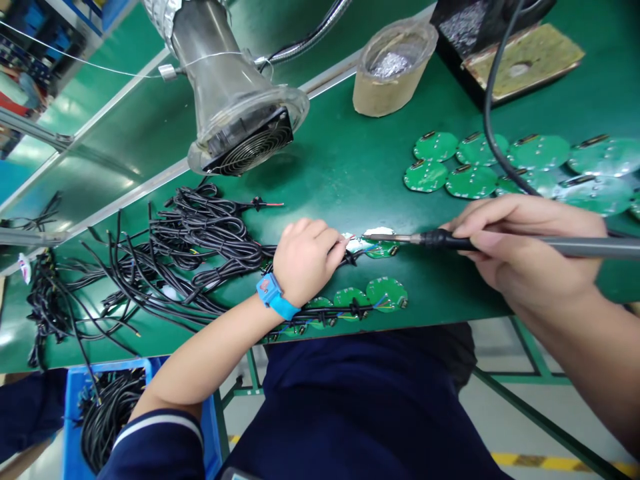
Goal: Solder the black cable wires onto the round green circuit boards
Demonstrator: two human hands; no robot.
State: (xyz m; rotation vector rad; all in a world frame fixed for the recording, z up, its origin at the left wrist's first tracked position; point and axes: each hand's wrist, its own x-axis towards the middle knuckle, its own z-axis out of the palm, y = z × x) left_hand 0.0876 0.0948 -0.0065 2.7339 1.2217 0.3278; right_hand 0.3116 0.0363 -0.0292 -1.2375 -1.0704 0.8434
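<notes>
My right hand (535, 243) is closed around the handle of a soldering iron (435, 239), whose tip points left over a round green circuit board (384, 251). At the left edge of that board, my left hand (310, 259) pinches a thin wire (352, 237) with a reddish end. A blue wrist strap (278, 297) is around my left wrist. Whether the iron touches the wire or the board, I cannot tell. Nearer the table edge lie several boards with cables attached, among them a green board (387, 293) with coloured wires.
A pile of black cables (205, 233) lies to the left. Above the table hangs a fume extractor (225, 87). A cardboard cup (387, 93) and a sponge holder (525, 63) stand at the back. Several round boards (537, 152) lie at right. A blue bin (73, 413) holds cables.
</notes>
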